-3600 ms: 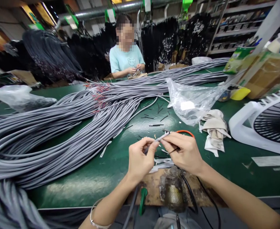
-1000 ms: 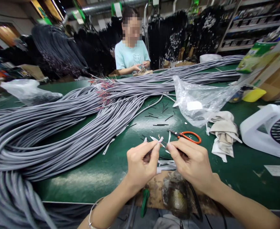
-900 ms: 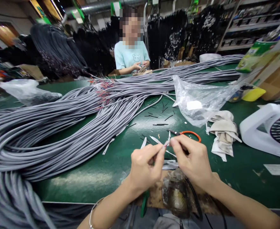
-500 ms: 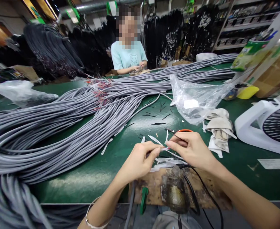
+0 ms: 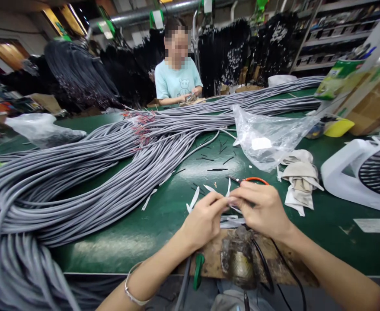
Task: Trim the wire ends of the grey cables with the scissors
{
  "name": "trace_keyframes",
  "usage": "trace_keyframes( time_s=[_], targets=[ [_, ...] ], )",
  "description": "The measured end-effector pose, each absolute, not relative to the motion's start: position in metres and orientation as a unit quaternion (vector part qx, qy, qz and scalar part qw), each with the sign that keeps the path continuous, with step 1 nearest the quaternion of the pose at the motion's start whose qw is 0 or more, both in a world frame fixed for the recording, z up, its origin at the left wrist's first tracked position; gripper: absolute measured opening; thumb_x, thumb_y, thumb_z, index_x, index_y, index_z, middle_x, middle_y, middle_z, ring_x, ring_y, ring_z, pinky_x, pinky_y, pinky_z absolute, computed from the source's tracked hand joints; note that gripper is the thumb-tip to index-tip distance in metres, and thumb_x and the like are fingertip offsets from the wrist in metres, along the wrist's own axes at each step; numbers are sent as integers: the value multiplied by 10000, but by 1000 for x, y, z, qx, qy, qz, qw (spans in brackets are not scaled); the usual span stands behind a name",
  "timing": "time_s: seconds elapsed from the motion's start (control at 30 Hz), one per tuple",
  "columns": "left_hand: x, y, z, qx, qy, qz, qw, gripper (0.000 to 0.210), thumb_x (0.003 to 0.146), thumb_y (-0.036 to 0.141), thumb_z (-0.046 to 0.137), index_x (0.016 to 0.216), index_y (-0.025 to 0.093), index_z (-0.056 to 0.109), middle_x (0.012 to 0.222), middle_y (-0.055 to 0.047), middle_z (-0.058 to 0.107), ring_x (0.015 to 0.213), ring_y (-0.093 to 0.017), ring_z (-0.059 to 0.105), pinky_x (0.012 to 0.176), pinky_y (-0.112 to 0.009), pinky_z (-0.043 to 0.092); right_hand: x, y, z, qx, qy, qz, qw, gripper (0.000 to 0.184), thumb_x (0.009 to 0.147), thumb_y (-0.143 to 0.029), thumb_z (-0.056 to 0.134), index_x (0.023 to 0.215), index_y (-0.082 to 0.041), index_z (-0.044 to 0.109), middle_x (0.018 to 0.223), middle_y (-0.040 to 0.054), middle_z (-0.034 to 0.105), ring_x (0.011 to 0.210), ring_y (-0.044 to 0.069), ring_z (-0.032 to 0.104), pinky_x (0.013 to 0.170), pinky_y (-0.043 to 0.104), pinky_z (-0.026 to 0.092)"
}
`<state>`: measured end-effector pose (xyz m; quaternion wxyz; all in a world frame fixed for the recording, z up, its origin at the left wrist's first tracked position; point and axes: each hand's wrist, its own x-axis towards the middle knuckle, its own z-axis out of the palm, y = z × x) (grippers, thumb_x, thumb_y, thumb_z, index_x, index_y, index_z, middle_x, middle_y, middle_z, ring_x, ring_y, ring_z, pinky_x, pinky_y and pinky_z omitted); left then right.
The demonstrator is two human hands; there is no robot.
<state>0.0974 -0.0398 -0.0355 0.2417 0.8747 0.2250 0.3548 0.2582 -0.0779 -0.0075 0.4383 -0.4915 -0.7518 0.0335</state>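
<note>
My left hand [image 5: 205,218] and my right hand [image 5: 263,209] meet fingertip to fingertip above the front edge of the green table, both pinched closed. A thin wire end lies between them, now mostly covered by the fingers. Below my left wrist a grey cable [image 5: 183,285] hangs past the table edge; its link to the pinched wire is hidden. Just behind my right hand lie cutters with an orange handle [image 5: 256,179], partly covered. White strips [image 5: 194,198] are scattered around the fingers. Under my hands a stained wooden board [image 5: 212,259] carries a grimy metal cylinder [image 5: 241,261] with black cords.
A large bundle of grey cables [image 5: 89,190] with red wire ends sweeps across the left and back. At right are a clear plastic bag [image 5: 261,138], crumpled gloves [image 5: 301,177] and a white fan [image 5: 342,172]. A person [image 5: 178,77] sits opposite. A green clamp [image 5: 198,270] grips the front edge.
My fingertips have closed together, covering the wire piece that showed between them. My left hand has moved right and turned over it. The whole view has shifted slightly.
</note>
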Motion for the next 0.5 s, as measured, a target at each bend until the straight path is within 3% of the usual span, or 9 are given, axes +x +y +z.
trace_keyframes(
  time_s=[0.13, 0.37, 0.5],
  targets=[
    [95, -44, -34, 868, 212, 379, 240, 199, 855, 135, 398, 952, 115, 571, 840, -90, 574, 779, -156, 533, 698, -260, 440, 268, -68, -9, -544, -706, 119, 437, 227, 782, -186, 535, 561, -145, 566, 515, -15, 472, 461, 79, 389, 445, 214, 282],
    [96, -40, -31, 791, 358, 408, 281, 197, 868, 176, 404, 876, 138, 597, 746, -42, 586, 672, -136, 530, 635, -245, 411, 247, -71, -13, -439, -720, 311, 439, 315, 783, -272, 523, 497, -147, 477, 507, -24, 421, 464, 73, 365, 439, 207, 289],
    [95, -35, -33, 782, 386, 406, 272, 182, 846, 184, 449, 882, 141, 622, 786, -49, 627, 673, -134, 557, 637, -235, 423, 242, -73, -16, -483, -718, 316, 389, 298, 802, -298, 503, 544, -149, 506, 524, -19, 461, 482, 85, 406, 460, 207, 320]
  ],
)
